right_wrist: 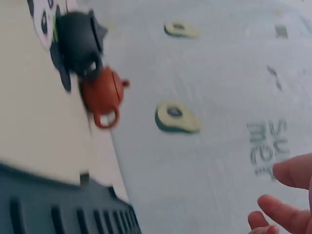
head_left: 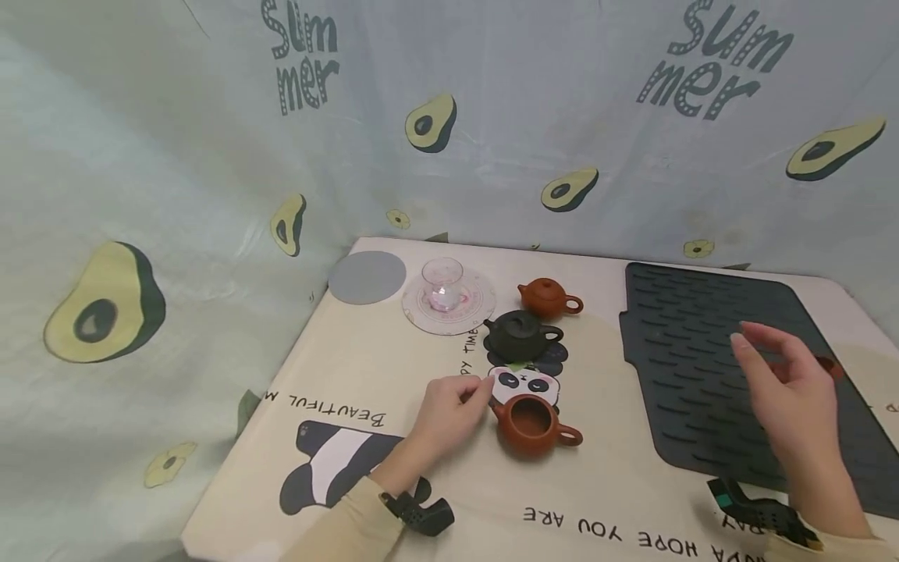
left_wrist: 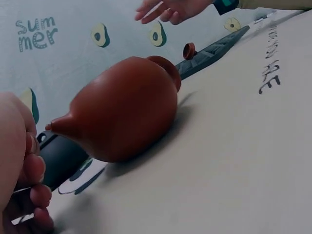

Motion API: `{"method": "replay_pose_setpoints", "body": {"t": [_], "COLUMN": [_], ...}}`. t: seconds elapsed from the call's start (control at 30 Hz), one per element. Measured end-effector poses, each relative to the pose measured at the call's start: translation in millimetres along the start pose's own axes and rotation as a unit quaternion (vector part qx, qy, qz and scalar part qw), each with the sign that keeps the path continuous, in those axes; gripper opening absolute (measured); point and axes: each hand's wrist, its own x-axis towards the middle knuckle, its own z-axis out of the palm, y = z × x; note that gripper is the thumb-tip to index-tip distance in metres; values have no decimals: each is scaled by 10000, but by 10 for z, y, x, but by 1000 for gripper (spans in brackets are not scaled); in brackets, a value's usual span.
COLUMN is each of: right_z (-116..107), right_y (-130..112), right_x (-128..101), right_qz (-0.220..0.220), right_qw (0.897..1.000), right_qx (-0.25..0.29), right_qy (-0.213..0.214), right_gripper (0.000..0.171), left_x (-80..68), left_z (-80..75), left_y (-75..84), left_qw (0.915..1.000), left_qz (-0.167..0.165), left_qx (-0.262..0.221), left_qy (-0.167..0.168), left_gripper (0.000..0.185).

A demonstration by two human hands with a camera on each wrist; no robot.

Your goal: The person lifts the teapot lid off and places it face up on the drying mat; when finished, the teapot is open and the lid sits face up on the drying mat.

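Observation:
A lidless brown clay teapot [head_left: 534, 425] [left_wrist: 122, 117] stands on the table, its front against a panda coaster [head_left: 523, 382]. My left hand [head_left: 449, 410] lies just left of it, and its curled fingers [left_wrist: 27, 187] pinch the coaster's left edge. Behind stand a black teapot [head_left: 521, 334] [right_wrist: 78, 41] and a small lidded brown teapot [head_left: 550, 297] [right_wrist: 102, 92]. My right hand [head_left: 787, 390] hovers over the dark ribbed mat [head_left: 702, 343], fingers [right_wrist: 287, 195] relaxed and holding nothing. A small brown lid [head_left: 829, 365] [left_wrist: 189, 49] lies on the mat behind that hand.
A glass cup [head_left: 442, 282] sits on a white round coaster [head_left: 474, 308] at the back, with a grey round coaster [head_left: 367, 277] to its left. An avocado-print cloth [head_left: 211, 156] walls the table at the back and left. The printed tablecloth [head_left: 632, 499] reaches the near edge.

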Motion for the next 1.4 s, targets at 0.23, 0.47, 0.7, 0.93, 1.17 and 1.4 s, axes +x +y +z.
{"method": "replay_pose_setpoints", "body": {"t": [0.23,0.47,0.7,0.93,1.17,1.4], "right_z": [183,371,925,1345,1515,1637], "right_y": [-398,-843,-1047,-1112,-1173,-1153], "right_x": [-49,20,95,182,262,280], "right_qz": [-1352,-1900,-2469,-2789,-2998,-2913], "right_qw": [9822,9658,9417,9232,9118,9050], "right_qx": [171,67,-746,-1137,-1323,-1519], "right_qy": [-1294,-1763,-2159,-2387,-2475,-2702], "right_gripper": [51,54,55,49,42,39], "left_x": [246,542,774,914,949,927], "left_z": [-17,32,124,209,207,264], "left_y": [-99,-229,-277,-273,-315,-365], "left_qw": [9999,9970,9927,9915,9922,9909], "left_qz": [-59,-376,-539,-571,-630,-658], "left_qx": [-79,-270,-478,-292,-18,79], "left_qy": [-55,623,963,1129,1079,1173], "left_gripper": [48,45,33,32,30,25]}}
